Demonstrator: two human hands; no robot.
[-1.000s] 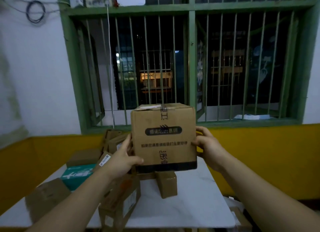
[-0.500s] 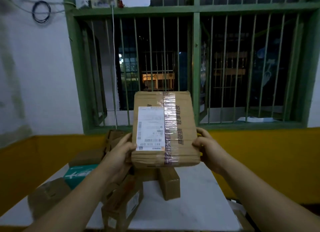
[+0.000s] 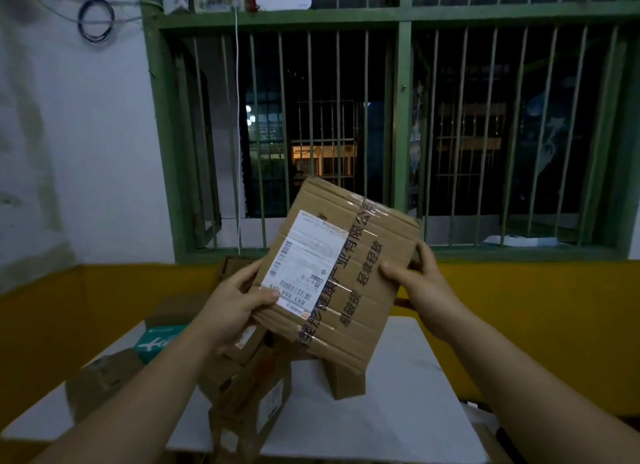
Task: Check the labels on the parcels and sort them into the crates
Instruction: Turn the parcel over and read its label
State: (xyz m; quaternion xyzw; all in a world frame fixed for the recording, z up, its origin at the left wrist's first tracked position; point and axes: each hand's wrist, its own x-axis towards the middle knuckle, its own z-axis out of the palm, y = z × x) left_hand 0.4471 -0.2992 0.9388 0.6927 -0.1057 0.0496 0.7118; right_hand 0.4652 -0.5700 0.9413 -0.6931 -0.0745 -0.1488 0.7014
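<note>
Parcels lie unsorted on the table at lower centre, no crates in view, while left hand and right hand grip one tilted parcel mid-frame, its label facing the camera.

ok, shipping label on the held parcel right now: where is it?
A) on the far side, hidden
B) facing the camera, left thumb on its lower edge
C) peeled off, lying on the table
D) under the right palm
B: the white shipping label faces the camera on the tilted parcel, with the left hand thumb pressed on its lower edge; the right hand grips the opposite side, clear of the label.
</note>
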